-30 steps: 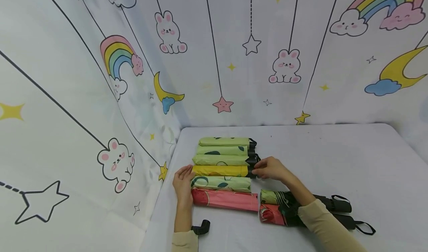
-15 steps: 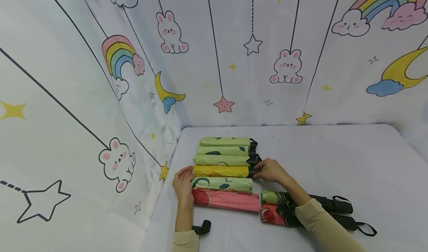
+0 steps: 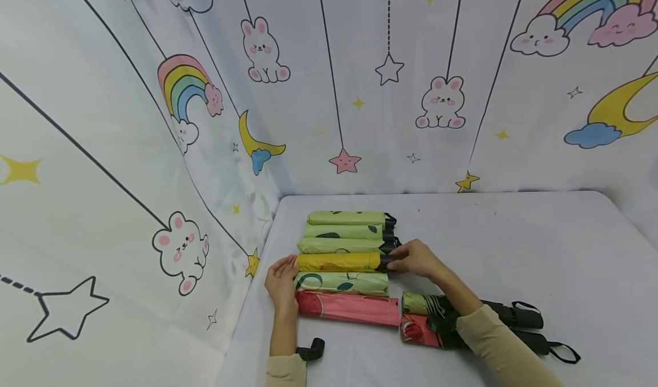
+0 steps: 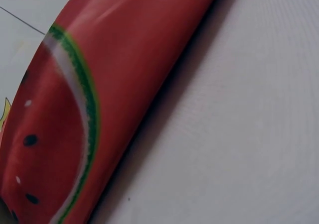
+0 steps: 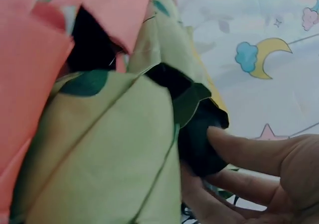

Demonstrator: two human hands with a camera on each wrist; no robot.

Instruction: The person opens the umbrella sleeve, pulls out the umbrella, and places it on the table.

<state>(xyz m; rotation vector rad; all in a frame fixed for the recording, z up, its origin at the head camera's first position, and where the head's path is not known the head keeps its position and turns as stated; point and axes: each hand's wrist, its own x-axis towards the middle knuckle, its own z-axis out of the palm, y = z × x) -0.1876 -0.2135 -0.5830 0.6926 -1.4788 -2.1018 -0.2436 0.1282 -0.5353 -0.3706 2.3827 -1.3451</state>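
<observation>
Right hand (image 3: 415,259) pinches the yellow umbrella (image 3: 336,262) by its cap (image 5: 200,147); straight-fingered left hand (image 3: 281,279) touches the other end. Only left wrist view resolves seeds (image 4: 31,140) on the red umbrella (image 4: 122,69) beside it.

Head view: the right hand (image 3: 417,258) is hiding the tip of the yellow roll (image 3: 339,262); the right sleeve (image 3: 501,347) is hiding the middle of 1 red-tipped roll (image 3: 417,329). Left wrist view: edges are cropping the red roll (image 4: 117,74).
</observation>
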